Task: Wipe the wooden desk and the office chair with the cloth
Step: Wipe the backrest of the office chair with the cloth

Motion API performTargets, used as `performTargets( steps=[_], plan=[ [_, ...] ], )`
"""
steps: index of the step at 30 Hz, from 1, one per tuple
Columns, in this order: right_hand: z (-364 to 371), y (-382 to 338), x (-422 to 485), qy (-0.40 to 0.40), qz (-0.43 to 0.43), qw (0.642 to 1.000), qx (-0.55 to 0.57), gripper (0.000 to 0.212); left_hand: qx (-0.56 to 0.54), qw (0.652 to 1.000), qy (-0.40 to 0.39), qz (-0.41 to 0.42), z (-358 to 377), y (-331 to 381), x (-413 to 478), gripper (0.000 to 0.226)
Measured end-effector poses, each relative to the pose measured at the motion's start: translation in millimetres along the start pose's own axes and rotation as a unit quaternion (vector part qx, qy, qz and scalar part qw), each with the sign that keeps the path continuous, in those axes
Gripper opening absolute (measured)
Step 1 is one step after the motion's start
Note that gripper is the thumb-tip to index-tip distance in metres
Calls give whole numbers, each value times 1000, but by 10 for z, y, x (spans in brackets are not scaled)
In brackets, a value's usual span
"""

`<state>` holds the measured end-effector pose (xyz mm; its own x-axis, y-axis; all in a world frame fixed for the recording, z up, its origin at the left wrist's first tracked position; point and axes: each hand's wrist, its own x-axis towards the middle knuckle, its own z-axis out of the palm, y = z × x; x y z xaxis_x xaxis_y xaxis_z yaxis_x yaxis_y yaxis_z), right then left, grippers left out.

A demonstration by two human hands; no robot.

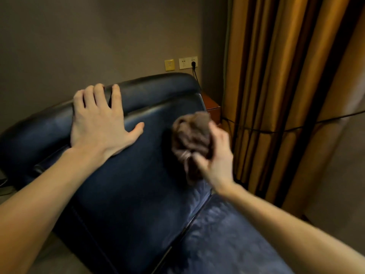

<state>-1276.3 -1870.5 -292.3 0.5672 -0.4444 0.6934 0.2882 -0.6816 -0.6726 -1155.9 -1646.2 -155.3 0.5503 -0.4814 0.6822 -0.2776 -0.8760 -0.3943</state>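
Observation:
A dark blue leather office chair [138,175] fills the lower middle of the head view, its backrest toward me and its padded top edge at the upper left. My left hand [100,119] lies flat with spread fingers on the top of the backrest, fingertips over the padded edge. My right hand [215,157] grips a bunched brown cloth [191,139] and holds it against the right side of the backrest. The hand is blurred. The blue seat cushion [227,240] shows at the lower right.
A wooden corner [212,106] shows behind the chair's right side. Wall sockets [187,63] with a black plug and cable sit above the chair. Orange-brown curtains [286,95] hang at the right, crossed by a black cable. The grey wall lies behind.

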Motion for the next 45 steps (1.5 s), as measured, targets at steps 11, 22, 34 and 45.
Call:
performTargets(
  steps=[11,22,34,45],
  plan=[
    [201,693,587,-55,128,982,-126,82,-6,1000,16,-4,170,-30,44,106],
    [869,-113,-1040,-137,24,988,65,47,-18,999,21,-21,213,13,79,105],
    [-515,19,277,44,74,992,87,75,-8,1000,11,-11,28,56,3,105],
    [365,739,354,-59,155,978,-123,90,-32,999,40,-8,255,24,56,101]
  ],
)
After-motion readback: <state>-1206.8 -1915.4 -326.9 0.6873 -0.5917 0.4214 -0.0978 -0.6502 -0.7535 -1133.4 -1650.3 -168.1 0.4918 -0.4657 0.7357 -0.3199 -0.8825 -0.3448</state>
